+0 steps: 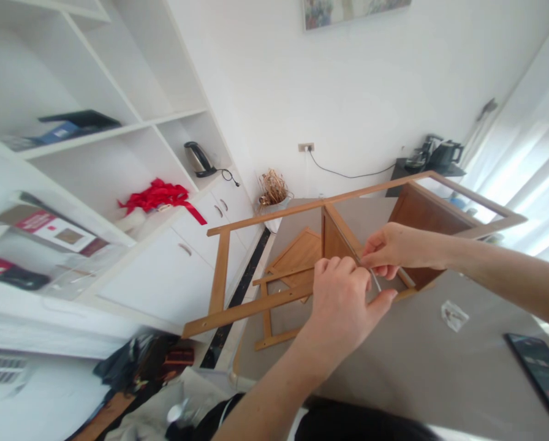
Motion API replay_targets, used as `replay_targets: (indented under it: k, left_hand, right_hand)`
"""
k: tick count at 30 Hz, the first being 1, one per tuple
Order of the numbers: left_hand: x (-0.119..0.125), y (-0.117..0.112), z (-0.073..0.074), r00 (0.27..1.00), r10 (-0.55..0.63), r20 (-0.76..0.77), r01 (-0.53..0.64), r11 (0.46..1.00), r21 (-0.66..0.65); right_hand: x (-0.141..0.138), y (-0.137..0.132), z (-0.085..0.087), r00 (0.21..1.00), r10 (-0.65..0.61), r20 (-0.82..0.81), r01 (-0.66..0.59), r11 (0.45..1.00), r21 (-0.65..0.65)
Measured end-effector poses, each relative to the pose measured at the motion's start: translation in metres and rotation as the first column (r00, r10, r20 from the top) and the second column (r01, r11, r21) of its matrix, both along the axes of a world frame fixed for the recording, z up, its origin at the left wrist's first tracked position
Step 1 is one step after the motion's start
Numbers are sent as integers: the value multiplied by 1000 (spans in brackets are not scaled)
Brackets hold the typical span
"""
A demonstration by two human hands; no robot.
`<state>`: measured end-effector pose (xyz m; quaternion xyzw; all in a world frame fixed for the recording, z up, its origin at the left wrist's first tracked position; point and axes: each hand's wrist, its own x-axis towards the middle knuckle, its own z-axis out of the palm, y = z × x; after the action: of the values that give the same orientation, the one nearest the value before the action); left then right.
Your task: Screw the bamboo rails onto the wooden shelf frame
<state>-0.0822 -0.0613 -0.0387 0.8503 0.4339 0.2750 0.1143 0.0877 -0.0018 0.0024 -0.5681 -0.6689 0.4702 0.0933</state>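
Observation:
A wooden frame (251, 303) with upright panels set between its rails stands on the grey table. My left hand (341, 294) is closed over its near rail, with the thumb stretched out to the right. Just beyond, my right hand (385, 248) pinches a thin silver rod (375, 282), bent like a hex key, against the frame near a crosspiece. The rod's tip is hidden by my fingers. Behind the near rail, a smaller wooden frame (268, 312) and a flat wooden panel (297, 251) lie on the table.
To the right on the table (412, 367) lie a small clear plastic bag (453, 315) and a phone (538, 373). White shelves (173, 116) on the left hold a kettle (198, 159) and red ribbon (157, 197). A pot of dried plants (273, 190) stands beyond the table.

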Motion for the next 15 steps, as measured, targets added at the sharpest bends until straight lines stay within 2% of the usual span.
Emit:
replay_targets:
  k: [5, 7, 9, 11, 12, 15]
  left_hand:
    - [-7, 5, 6, 990, 20, -138, -19, 1000, 8]
    - [-13, 12, 10, 988, 52, -143, -56, 998, -21]
    - [-15, 22, 11, 992, 51, -116, -61, 995, -80]
    - [-13, 34, 10, 998, 30, -59, -39, 986, -163]
    - [-10, 39, 10, 999, 35, -26, -40, 980, -196]
    - [1, 53, 9, 1000, 12, 27, -4, 965, -261]
  right_hand:
    - [9, -1, -5, 999, 34, 1, -34, 999, 31]
    - [13, 0, -7, 995, 96, 31, -99, 991, 87]
    - [16, 1, -9, 982, 167, 88, -182, 962, 203]
    - [21, 0, -10, 961, 206, 185, -264, 884, 385]
    - [24, -1, -11, 945, 222, 241, -314, 821, 476]
    - [35, -3, -11, 865, 337, 371, -501, 556, 663]
